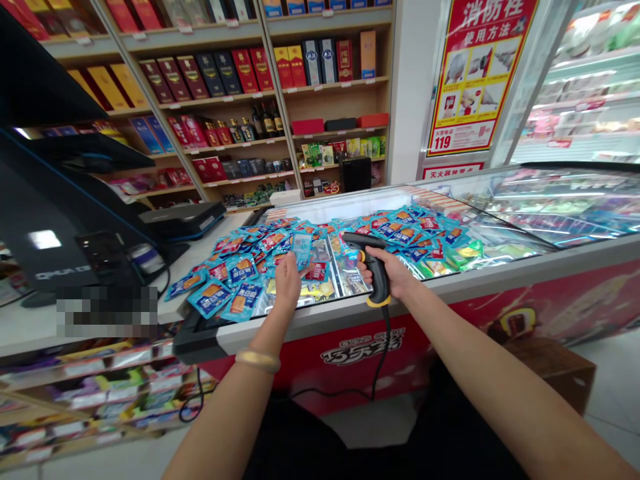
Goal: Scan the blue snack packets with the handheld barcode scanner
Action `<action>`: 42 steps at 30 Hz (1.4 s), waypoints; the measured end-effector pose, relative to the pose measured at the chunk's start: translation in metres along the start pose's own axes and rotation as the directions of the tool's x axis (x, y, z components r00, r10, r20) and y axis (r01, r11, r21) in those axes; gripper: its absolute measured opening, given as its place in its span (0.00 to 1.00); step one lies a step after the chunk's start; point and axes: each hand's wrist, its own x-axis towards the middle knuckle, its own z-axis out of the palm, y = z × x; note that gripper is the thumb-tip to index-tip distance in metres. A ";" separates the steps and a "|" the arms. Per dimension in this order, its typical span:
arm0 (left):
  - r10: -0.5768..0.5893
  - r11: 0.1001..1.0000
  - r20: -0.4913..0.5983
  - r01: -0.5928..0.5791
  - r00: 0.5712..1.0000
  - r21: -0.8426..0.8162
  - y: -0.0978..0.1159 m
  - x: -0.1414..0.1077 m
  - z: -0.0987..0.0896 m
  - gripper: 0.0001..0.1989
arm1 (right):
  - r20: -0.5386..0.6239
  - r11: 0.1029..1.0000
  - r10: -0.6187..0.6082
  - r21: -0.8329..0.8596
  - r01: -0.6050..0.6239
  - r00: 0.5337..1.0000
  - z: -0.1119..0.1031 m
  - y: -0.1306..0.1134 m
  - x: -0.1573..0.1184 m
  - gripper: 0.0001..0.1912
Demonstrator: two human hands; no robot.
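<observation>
My left hand is closed on a small blue snack packet, held up over the left heap of packets on the freezer's glass top. In my right hand is a black and yellow barcode scanner, its head pointing left toward the held packet. The fingers wrap round the scanner's handle, and its black cable hangs down in front of the freezer. Another heap of blue and red packets lies on the glass behind the scanner, to the right.
A chest freezer with a red front stands before me. On the left are a counter and a dark checkout terminal. Shelves of boxed goods line the back. A cardboard box sits on the floor at right.
</observation>
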 end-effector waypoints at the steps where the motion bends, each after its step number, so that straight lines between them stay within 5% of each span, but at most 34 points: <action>1: -0.029 0.999 0.009 0.029 1.000 -0.017 -0.001 0.000 0.000 0.24 | 0.008 1.000 0.007 -0.015 -0.007 1.000 0.000 0.000 -0.001 0.10; 11: 0.091 0.916 0.086 -0.117 0.992 0.383 0.012 -0.004 0.001 0.20 | 0.075 0.988 0.033 -0.153 -0.021 0.997 -0.003 0.004 -0.001 0.11; 34: 0.129 0.916 0.110 -0.161 0.985 0.367 0.010 -0.004 0.003 0.23 | 0.085 0.995 0.017 -0.101 -0.008 0.996 -0.001 0.003 -0.001 0.11; 38: 0.217 0.889 0.234 -0.291 0.948 0.353 0.018 -0.003 0.020 0.22 | 0.035 0.999 -0.026 -0.035 0.027 0.999 -0.007 -0.005 -0.002 0.10; 42: 0.334 0.819 0.411 -0.477 0.848 0.320 0.029 0.001 0.063 0.23 | -0.031 0.995 -0.102 -0.011 0.102 0.994 -0.022 -0.023 -0.009 0.09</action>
